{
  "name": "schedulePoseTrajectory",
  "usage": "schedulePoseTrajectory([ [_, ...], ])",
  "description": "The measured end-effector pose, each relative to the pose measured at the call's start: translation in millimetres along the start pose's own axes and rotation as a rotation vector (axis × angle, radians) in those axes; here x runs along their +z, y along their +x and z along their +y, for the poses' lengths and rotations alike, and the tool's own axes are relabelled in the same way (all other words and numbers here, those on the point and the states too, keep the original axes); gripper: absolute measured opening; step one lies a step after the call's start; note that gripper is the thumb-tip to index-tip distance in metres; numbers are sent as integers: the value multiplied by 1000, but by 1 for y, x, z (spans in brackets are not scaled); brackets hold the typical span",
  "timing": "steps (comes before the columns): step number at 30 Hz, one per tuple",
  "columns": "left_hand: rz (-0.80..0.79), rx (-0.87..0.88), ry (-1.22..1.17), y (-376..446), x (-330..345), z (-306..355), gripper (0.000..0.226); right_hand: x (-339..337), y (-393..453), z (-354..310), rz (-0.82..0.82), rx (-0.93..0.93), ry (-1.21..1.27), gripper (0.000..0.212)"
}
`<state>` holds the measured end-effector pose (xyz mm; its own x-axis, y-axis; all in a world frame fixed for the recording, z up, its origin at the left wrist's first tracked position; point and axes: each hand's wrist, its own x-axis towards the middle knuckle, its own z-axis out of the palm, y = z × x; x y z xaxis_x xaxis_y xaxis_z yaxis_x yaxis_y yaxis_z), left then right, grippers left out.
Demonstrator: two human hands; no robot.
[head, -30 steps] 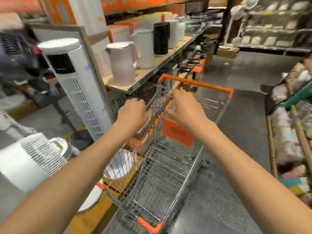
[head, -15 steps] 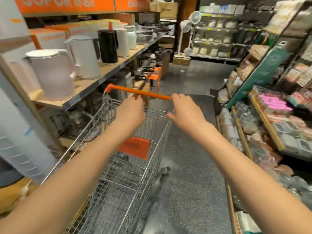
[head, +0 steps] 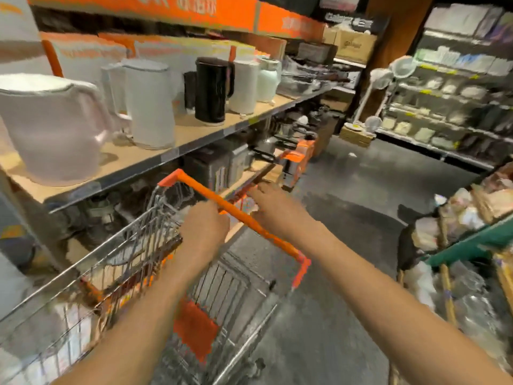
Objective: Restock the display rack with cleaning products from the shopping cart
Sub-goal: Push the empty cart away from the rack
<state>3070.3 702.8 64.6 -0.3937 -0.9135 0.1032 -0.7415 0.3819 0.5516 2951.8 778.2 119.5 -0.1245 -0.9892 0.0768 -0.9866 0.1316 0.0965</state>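
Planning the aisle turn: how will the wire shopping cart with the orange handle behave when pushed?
The wire shopping cart looks nearly empty, so probably light and quick to swing. Both hands, left hand and right hand, grip its orange handle, likely keeping it steerable. The smooth floor suggests easy rolling.

A wire shopping cart (head: 133, 262) w/ chrome mesh basket is seen at lower left of the aisle, angled diagonally. Its orange handle bar (head: 236, 215) runs from upper left to lower right. An orange plastic flap (head: 194, 329) is hung on the rear panel. Contents are blurred; none can be identified.
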Motion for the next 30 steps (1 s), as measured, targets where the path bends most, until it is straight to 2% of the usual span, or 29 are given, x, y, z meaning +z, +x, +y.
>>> schedulePoseTrajectory([
  [3,10,-82,-97,35,21,10,25,8,60,31,9,-154,-33,34],
  [6,48,-219,-90,66,41,16,26,26,115,55,21,-329,-100,32],
  [12,188,-591,-119,116,101,31,30,79,213,82,-26,-760,-207,61],
  [15,277,-883,-132,125,129,41,42,97,250,86,-8,-988,-189,64],
  [17,341,-1020,-146,125,144,53,45,105,263,89,-12,-1105,-161,64],
  [21,443,-1160,-142,120,170,74,48,116,270,90,-58,-1336,-177,60],
  [25,549,-1320,-134,127,185,82,55,134,274,71,58,-1560,-189,57],
  [27,573,-1370,-122,129,188,84,55,145,274,61,56,-1617,-234,61],
  [30,485,-1494,-152,132,194,84,39,160,276,52,-39,-1694,-374,59],
])
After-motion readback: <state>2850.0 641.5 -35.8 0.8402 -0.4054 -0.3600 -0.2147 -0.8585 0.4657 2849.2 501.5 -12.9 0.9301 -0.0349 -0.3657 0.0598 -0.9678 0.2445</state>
